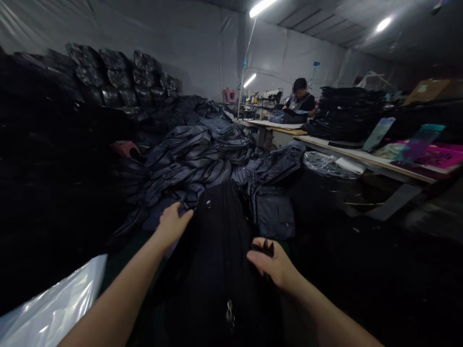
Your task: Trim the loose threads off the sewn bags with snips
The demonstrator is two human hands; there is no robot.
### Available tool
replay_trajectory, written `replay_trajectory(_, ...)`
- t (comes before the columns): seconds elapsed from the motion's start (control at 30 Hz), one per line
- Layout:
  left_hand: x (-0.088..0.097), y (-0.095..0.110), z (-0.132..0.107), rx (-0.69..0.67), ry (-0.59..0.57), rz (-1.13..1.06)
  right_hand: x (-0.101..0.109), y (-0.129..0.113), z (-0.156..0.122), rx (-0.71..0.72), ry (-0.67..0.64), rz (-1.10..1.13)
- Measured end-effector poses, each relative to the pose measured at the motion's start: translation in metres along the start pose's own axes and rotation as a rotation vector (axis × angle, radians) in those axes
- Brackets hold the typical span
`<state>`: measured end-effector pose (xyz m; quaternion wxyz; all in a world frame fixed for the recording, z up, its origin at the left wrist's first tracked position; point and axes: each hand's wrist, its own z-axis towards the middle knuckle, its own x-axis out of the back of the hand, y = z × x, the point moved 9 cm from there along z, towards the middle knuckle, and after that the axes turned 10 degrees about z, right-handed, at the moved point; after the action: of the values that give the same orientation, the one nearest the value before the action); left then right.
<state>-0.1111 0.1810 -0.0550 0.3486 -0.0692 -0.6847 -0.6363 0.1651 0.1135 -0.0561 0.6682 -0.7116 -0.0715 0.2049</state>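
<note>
**Black Bag Between Two Hands in a Packed Sewing Room**

Under tube lights (262,7) and pale, sheet-covered walls (195,43), a long surface (383,161) recedes along the right side of a dim workroom. A tall stack of flat black pieces (343,113) rises from its middle; toward its nearer end a pale bottle (379,134) stands tilted in view close to the front edge, with a teal-topped bottle (421,142) and bright pink material (439,155) beside it. Clear plastic (327,164) bulges just below the front edge. At the far end, a co-worker (302,101) sits behind dark cloth (285,116), near sewing machines (269,96). Shiny wrapped bundles (115,72) are stacked against the back wall at left, and a heap of blue-grey bags (202,149) fills the centre.

In the foreground, a black bag (213,246) lies lengthwise between the hands, its far end against the heap; what carries it is lost in shadow. Its cloth is matt, with a small pale oval mark near the far end, a seam or zip line down its length and a metal pull at the near end. The left hand (175,222) is at its far left edge, fingers curled; whether it grips cannot be told. The right hand (269,260), beside the right edge, is closed around a dark pointed tool (268,248).
</note>
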Motion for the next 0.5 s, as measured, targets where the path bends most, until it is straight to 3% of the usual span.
replay_trajectory(0.13, -0.054, 0.002, -0.046, -0.178, -0.201, 0.463, 0.019, 0.007, 0.019, 0.037, 0.128, 0.049)
replay_trajectory(0.2, -0.072, -0.001, -0.060, -0.216, -0.289, 0.634, 0.026, 0.011, 0.022, 0.035, 0.173, 0.060)
replay_trajectory(0.4, -0.078, -0.007, -0.053, -0.161, -0.303, 0.709, 0.040, 0.020, 0.024, 0.032, 0.225, 0.170)
replay_trajectory(0.5, -0.080, -0.013, -0.045, -0.110, -0.291, 0.660, 0.052, 0.032, 0.024, -0.041, 0.278, 0.278)
